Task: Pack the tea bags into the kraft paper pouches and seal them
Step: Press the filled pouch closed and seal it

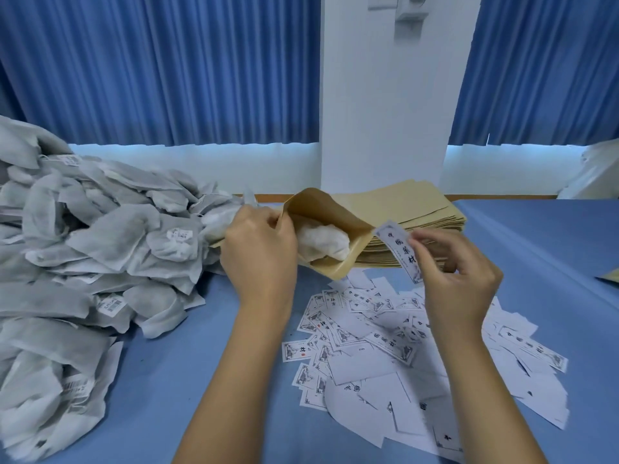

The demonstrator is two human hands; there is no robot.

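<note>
1. While the left hand [259, 249] grips the left rim of an open brown kraft paper pouch [318, 204], with its fingers curled round the edge, the pouch is held just above the blue cloth-covered table [201, 380], its mouth gaping toward the right and near side.
2. A crumpled white non-woven tea bag [323, 242] lies inside that pouch and shows through the mouth.
3. The right hand [459, 279] is raised just right of the pouch mouth. It pinches a narrow white paper label printed with black characters [398, 249] between thumb and fingertips. The fingertips are blurred, and the remaining fingers are loosely curled.
4. The label hangs tilted, its upper end near the pouch's right lip. Whether they touch cannot be told.
5. Behind the open pouch, at the far middle of the table, a stack of flat kraft paper pouches [412, 209] lies at the foot of a white pillar [385, 112].
6. A large heap of grey-white tea bags with small barcode tags [83, 246] fills the left side of the table, from far to near.
7. Loose white label slips [385, 346] lie scattered on the near right of the table, beneath the right forearm.
8. Pleated blue curtains [167, 61] hang at the far side, left and right of the pillar.
</note>
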